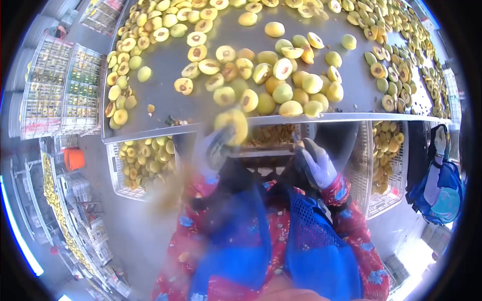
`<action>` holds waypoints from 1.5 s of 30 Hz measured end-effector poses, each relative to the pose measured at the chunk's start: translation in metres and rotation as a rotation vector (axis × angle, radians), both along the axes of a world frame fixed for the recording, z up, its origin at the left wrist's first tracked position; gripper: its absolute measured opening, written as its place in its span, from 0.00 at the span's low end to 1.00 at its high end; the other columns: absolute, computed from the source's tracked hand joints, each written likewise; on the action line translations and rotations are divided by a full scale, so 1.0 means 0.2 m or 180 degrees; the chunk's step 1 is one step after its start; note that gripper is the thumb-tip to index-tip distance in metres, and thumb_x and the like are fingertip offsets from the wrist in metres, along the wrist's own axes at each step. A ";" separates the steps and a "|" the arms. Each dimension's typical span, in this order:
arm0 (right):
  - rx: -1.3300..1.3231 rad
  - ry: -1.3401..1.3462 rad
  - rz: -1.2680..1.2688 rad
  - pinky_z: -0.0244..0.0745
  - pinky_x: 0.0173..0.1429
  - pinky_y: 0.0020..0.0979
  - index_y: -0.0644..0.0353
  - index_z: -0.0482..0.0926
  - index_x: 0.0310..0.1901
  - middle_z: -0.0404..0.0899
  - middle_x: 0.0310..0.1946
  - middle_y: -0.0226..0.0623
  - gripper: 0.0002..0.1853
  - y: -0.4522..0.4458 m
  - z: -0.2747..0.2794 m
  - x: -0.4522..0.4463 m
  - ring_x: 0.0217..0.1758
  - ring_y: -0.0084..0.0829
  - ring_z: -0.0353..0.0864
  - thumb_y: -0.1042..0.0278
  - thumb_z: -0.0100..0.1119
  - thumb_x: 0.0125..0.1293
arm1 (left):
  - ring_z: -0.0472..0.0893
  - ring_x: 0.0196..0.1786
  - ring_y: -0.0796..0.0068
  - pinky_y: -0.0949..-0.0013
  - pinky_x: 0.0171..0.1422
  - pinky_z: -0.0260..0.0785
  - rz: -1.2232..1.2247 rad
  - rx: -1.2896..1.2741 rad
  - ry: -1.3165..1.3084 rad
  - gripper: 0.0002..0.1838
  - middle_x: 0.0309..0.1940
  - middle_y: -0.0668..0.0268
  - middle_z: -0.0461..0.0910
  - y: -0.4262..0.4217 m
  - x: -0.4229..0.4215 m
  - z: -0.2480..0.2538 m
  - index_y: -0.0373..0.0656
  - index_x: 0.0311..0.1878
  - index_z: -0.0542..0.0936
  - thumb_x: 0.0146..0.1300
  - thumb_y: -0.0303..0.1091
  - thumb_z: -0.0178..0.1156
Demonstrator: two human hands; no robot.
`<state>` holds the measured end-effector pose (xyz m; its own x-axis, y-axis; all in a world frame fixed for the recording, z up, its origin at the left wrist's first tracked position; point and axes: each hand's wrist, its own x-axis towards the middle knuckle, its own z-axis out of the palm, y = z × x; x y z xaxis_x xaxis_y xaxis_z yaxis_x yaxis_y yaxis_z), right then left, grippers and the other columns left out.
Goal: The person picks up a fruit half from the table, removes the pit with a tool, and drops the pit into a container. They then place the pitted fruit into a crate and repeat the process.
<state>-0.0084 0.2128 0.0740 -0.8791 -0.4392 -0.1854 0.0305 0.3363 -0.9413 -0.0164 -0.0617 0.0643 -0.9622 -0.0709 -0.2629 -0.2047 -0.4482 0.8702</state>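
My left hand (217, 151), in a dark-palmed pale glove, has its fingers closed on a yellow fruit half (233, 126) just in front of the table edge. The fruit is blurred, with a paler cut face. My right hand (317, 161), in a white and dark glove, is curled closed to the right, below the edge. Something small and pale brown shows at its fingertips, too unclear to name. Beyond both hands, a heap of yellow-green stone fruit (282, 69), whole and halved with brown centres, lies on the metal table (170, 103).
Below the table edge stand a white crate (116, 175) of fruit at left, another crate (371, 200) at right, and a container of brownish pieces (268, 135) between. Stacked crates (60, 85) and an orange bucket (75, 159) are at left. Another person (438, 185) is at far right.
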 end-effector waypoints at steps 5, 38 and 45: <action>-0.0156 0.0773 0.0143 0.77 0.34 0.38 0.67 0.68 0.49 0.80 0.29 0.45 0.12 -0.08 0.07 0.04 0.31 0.47 0.82 0.74 0.53 0.66 | 0.77 0.32 0.76 0.75 0.23 0.66 -0.0158 0.0391 -0.0792 0.19 0.39 0.65 0.76 0.23 0.08 0.05 0.44 0.60 0.72 0.67 0.32 0.56; -0.4496 -0.5199 0.0178 0.62 0.14 0.23 0.62 0.73 0.46 0.72 0.19 0.32 0.19 -0.16 -0.08 0.01 0.12 0.23 0.69 0.51 0.44 0.75 | 0.79 0.34 0.60 0.65 0.43 0.75 0.0613 -0.3659 0.2052 0.24 0.43 0.54 0.79 0.34 0.05 -0.30 0.32 0.60 0.71 0.62 0.30 0.64; -0.4437 -0.4262 -0.0162 0.61 0.16 0.21 0.66 0.72 0.47 0.67 0.12 0.25 0.26 -0.12 -0.08 -0.03 0.11 0.20 0.66 0.46 0.38 0.76 | 0.81 0.45 0.63 0.63 0.48 0.78 0.1010 -0.1043 -0.0080 0.25 0.47 0.54 0.79 0.17 0.18 -0.21 0.36 0.62 0.68 0.72 0.47 0.49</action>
